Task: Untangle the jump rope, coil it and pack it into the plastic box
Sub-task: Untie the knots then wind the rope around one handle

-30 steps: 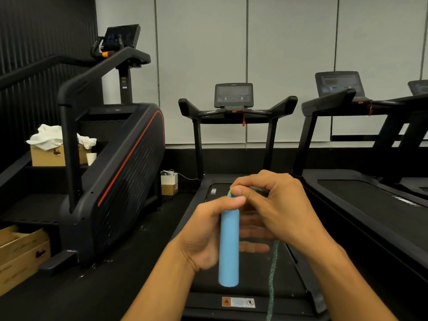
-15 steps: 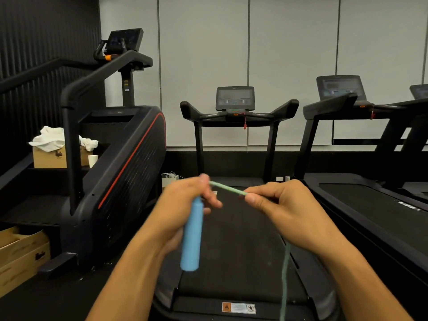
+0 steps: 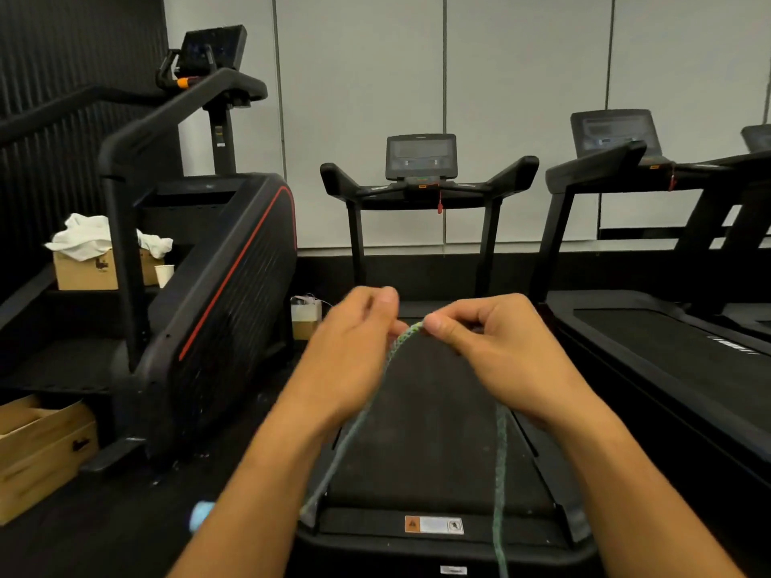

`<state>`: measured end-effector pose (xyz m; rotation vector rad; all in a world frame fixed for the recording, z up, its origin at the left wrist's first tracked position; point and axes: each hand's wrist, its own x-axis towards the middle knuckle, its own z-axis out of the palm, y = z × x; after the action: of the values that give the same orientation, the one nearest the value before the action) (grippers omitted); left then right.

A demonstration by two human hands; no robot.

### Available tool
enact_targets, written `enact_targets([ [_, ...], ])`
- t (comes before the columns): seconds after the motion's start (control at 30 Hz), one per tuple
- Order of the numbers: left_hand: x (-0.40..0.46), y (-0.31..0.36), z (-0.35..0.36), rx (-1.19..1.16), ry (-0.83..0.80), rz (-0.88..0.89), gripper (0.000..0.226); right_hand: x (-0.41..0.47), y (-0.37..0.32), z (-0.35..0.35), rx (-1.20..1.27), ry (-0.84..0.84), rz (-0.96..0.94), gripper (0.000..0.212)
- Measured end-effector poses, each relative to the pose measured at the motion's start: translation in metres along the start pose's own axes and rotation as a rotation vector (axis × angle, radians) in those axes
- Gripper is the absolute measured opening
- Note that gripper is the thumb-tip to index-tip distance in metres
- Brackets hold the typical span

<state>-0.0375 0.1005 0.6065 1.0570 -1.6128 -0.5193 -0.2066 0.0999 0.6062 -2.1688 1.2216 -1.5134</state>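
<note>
**Rope pinched at mid-frame, both strands hanging free**

While both hands sit close together at the centre of the frame, the green jump rope point(image 3: 398, 342) arches between them. The right hand point(image 3: 496, 348) has thumb and forefinger pressed together on the rope's peak; the left hand point(image 3: 350, 360) is curled beside it, its fingertips near the rope, though I cannot tell whether they grip it. One strand drops toward the lower centre-left, the other runs straight down to the bottom edge at centre-right. A blurred blue handle point(image 3: 201, 515) shows at lower left beside the left forearm. Below the hands lies the dark belt of a treadmill point(image 3: 421, 431), open and flat. A stair machine point(image 3: 225, 294) crowds the left, with cardboard boxes point(image 3: 41, 448) at the frame's lower-left edge.
</note>
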Motion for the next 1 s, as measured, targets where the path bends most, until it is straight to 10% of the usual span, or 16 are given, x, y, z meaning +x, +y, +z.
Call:
enact_targets([
  [0.3,0.004,-0.014,-0.011,0.141,-0.178,0.075,0.032,-0.004,-0.002,-0.007,-0.074,-0.206,0.059,0.020],
  [0.6,0.023,-0.053,-0.084,0.050,0.806,-0.019,0.036,-0.006,-0.004,-0.048,0.017,-0.017,0.117,0.022],
  [1.0,-0.008,0.002,0.018,-0.090,-0.178,0.124,0.041,-0.004,-0.016,0.005,0.059,0.092,-0.009,0.018],
])
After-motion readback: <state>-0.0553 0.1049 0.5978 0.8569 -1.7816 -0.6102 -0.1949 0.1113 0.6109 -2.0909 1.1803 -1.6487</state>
